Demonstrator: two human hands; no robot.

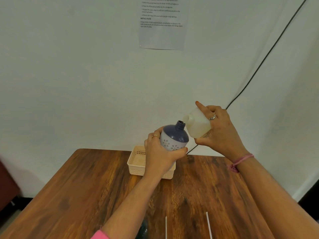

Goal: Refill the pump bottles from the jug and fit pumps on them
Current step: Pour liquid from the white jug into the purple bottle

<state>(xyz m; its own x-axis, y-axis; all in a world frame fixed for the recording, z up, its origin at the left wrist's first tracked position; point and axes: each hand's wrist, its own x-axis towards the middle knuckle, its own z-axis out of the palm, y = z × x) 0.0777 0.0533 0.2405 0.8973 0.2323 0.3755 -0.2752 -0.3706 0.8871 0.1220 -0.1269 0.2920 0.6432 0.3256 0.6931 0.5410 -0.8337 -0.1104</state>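
The pump bottle (173, 139) has a navy top over a pale lilac body printed with white flowers. The jug (196, 125) is milky white, the basket (136, 163) cream, the worktop (72, 195) streaky brown wood.

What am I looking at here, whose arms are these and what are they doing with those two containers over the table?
There is no machine here. One camera sits on a person's head, looking forward and down, so the arms belong to the wearer. The left hand holds a bottle with a dark blue top and a pale flower-patterned body, lifted off the table and tilted, its neck open with no pump on it. The right hand grips a whitish translucent jug, tipped so its spout meets the bottle's neck, as for pouring. I cannot make out any liquid flowing. On the wooden table sits a cream plastic basket, partly behind the left hand. Near the bottom edge lie two thin white tubes, perhaps the pumps' straws. A printed sheet hangs on the wall.
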